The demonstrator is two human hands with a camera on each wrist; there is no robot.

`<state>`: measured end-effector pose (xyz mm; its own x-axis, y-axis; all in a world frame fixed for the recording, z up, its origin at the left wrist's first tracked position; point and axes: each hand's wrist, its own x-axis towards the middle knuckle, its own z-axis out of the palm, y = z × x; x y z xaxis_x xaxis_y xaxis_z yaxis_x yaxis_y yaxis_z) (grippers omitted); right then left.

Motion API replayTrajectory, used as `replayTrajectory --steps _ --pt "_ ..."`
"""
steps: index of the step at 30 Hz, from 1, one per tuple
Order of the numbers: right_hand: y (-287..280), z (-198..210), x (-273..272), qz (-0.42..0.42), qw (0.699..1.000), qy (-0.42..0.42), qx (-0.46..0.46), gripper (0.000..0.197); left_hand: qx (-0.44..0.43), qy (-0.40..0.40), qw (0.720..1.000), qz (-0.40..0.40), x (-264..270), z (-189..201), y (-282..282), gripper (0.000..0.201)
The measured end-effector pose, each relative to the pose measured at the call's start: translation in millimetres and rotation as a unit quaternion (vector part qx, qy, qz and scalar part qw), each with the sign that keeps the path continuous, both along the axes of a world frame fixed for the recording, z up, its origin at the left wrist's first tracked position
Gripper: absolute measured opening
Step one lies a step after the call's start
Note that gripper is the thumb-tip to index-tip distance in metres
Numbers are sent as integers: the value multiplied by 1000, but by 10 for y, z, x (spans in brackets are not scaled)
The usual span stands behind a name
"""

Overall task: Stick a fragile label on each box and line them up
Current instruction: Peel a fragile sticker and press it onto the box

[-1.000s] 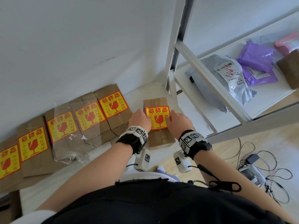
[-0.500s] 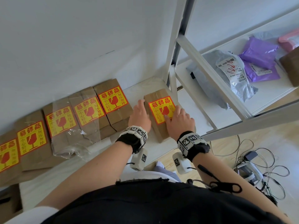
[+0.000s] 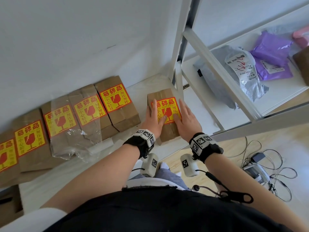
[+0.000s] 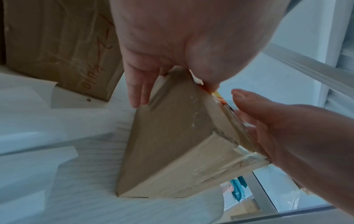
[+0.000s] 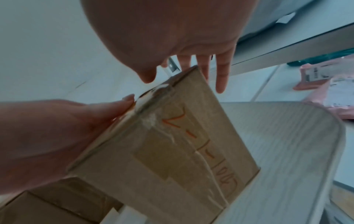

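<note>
A brown taped box (image 3: 167,134) with a yellow and red fragile label (image 3: 168,106) lies on the white tabletop (image 3: 145,87), apart from the row to its left. My left hand (image 3: 153,119) lies along its left edge with straight fingers. My right hand (image 3: 185,119) rests flat on its right part. In the left wrist view the left fingers (image 4: 138,91) run down the box (image 4: 172,144) side. The right wrist view shows the right fingers (image 5: 220,72) straight past the box (image 5: 172,151) edge. Several labelled boxes (image 3: 115,104) stand side by side at the left.
A white shelf post (image 3: 179,87) stands just right of the box. Grey (image 3: 242,72) and purple (image 3: 270,56) mail bags lie on the shelf. Loose clear film (image 3: 75,143) covers two boxes in the row. Cables (image 3: 267,164) lie on the wooden floor at the right.
Both hands slid from the box's near end up along its top and sides, and their fingers stretched out. The box turned slightly and sits a little closer to the wall.
</note>
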<state>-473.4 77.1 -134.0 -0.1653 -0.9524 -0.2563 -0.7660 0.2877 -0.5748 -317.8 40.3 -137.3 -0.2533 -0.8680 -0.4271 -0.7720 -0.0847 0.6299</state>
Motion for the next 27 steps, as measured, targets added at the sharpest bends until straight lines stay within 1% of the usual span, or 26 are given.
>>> replayTrajectory --steps 2,3,7,10,12,14,17,20,22,27 --pt "-26 -33 17 38 998 -39 22 62 -2 21 1000 5 -1 -60 -2 79" --pt "-41 -70 24 37 996 -64 41 63 -2 33 999 9 -5 -79 -3 80" --pt "-47 -157 32 -15 987 -138 81 65 12 81 997 15 -2 -108 4 85" --pt "-93 -135 -8 -85 974 -192 88 56 21 88 996 28 -6 -83 -2 85" --pt "-168 -73 -17 -95 971 -209 71 48 18 91 994 62 -3 -41 -29 84" --pt "-268 27 5 -85 973 -210 45 39 9 96 992 86 23 31 -80 82" --pt "-472 162 74 -70 977 -202 -6 33 -6 84 991 106 85 189 -222 83" --pt "-712 192 157 -68 968 -241 -36 31 -29 84 987 133 140 337 -401 88" --pt "-846 186 235 -66 960 -271 -35 29 -37 76 986 146 197 389 -498 89" --pt "-1056 44 447 -72 947 -313 -4 30 -9 3 982 187 317 407 -633 81"
